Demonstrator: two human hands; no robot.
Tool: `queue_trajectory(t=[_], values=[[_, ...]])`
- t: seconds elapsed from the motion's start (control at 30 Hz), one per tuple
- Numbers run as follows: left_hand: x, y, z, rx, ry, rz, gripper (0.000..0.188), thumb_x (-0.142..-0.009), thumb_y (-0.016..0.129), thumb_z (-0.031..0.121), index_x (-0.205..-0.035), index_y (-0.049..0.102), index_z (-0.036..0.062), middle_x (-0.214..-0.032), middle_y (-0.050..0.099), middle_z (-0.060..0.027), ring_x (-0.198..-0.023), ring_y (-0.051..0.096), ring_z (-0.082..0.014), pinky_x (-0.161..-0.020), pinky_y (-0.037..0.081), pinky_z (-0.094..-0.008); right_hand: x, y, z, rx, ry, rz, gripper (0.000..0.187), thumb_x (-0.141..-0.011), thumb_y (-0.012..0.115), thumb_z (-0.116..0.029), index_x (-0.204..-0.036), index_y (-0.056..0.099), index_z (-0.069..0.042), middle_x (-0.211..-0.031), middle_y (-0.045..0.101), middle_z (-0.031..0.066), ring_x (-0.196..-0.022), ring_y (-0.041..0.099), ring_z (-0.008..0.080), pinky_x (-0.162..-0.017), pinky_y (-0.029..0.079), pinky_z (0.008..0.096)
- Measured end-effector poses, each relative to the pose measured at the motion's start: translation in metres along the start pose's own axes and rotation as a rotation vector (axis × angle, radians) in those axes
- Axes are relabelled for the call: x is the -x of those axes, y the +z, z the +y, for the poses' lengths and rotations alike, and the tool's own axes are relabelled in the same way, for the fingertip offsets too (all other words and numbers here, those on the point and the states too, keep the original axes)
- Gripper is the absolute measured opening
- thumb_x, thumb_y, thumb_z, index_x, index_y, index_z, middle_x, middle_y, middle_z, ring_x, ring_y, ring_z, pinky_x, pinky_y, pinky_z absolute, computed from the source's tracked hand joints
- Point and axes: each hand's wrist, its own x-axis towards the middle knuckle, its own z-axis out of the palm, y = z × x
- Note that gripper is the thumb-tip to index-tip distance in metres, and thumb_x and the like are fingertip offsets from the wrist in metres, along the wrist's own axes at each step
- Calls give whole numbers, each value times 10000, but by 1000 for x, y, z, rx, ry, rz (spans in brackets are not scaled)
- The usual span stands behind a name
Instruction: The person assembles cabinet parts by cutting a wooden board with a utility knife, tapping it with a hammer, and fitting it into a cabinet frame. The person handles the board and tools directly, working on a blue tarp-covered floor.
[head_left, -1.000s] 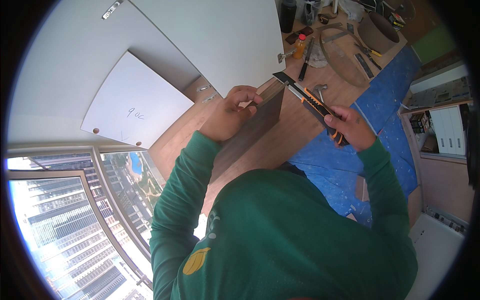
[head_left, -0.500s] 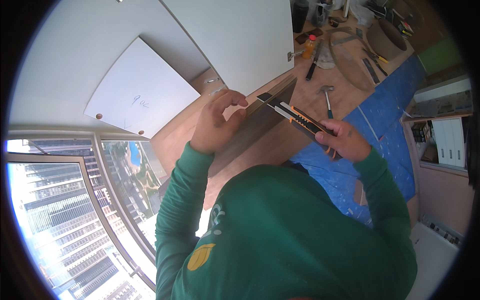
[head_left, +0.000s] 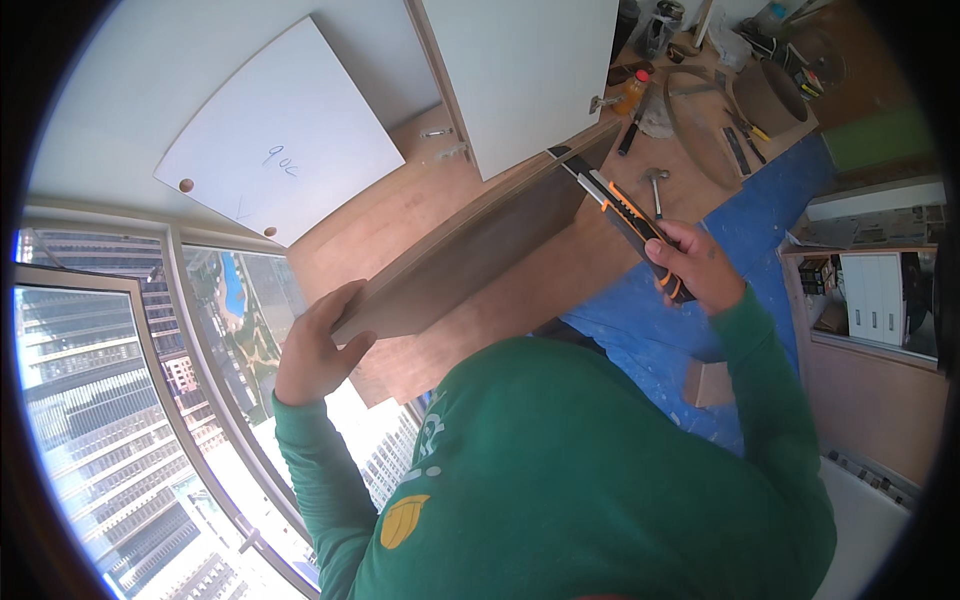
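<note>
A long, dark brown wooden board [head_left: 480, 250] stands on its edge across the wooden worktop [head_left: 390, 210]. My left hand [head_left: 315, 350] grips its near left end, fingers on the far side and thumb on the near face. In my right hand [head_left: 700, 265] is a black and orange utility knife [head_left: 632, 222]. Its blade extends to the board's top edge near the far right end; I cannot tell whether it cuts in. A hammer [head_left: 656, 182] lies on the worktop just beyond the knife.
A white panel [head_left: 280, 140] with handwriting leans at the left, by the window [head_left: 95, 390]. A white cabinet door [head_left: 530, 80] rises behind the board. An orange bottle [head_left: 631, 94], a curved brown piece [head_left: 770, 95] and tools lie far right. Blue sheeting [head_left: 735, 240] covers the floor.
My left hand has moved left and nearer along the board, from beside its top edge to its left end. The knife has shifted slightly right and farther away.
</note>
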Motion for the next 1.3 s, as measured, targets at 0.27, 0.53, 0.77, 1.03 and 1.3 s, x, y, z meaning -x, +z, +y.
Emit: queue_trajectory(t=[0.27, 0.53, 0.77, 1.03, 1.3], values=[[37, -5, -36, 194, 132, -89, 652, -788, 616, -63, -1436, 622, 14, -1134, 741, -250, -1056, 742, -394, -926, 577, -441, 23, 47, 0, 25, -28, 150, 293, -1061, 669, -345, -1099, 653, -55, -658, 576, 9, -466, 589, 107, -400, 453, 257], [43, 0, -45, 125, 268, -45, 658, -784, 619, -54, -1440, 619, 6, -1162, 733, -272, -1060, 722, -431, -938, 572, -438, 36, 57, 1, 13, -20, 168, 290, -1062, 664, -356, -1035, 627, -69, -635, 592, 34, -452, 589, 117, -389, 454, 267], [41, -2, -44, 130, 267, -49, 668, -782, 641, -46, -1448, 617, 14, -1172, 730, -282, -1071, 721, -439, -941, 573, -437, 37, 55, -3, 48, 4, 118, 267, -1071, 651, -325, -1074, 643, -57, -648, 587, 36, -438, 571, 123, -383, 439, 275], [49, -9, -42, 250, 159, -57, 682, -791, 635, -82, -1461, 615, 42, -1248, 739, -225, -1091, 745, -372, -929, 580, -408, 33, 62, 1, 64, -13, 81, 279, -1082, 636, -308, -1176, 625, -46, -695, 604, 38, -451, 578, 128, -395, 454, 279], [67, 47, -101, 811, 136, 75, 554, -902, 704, -72, -1445, 606, -26, -1301, 714, -97, -1195, 668, -195, -982, 557, -353, 5, 56, 3, 93, -36, -62, 288, -1051, 686, -267, -1218, 614, -44, -769, 519, -18, -590, 625, 103, -520, 561, 296]])
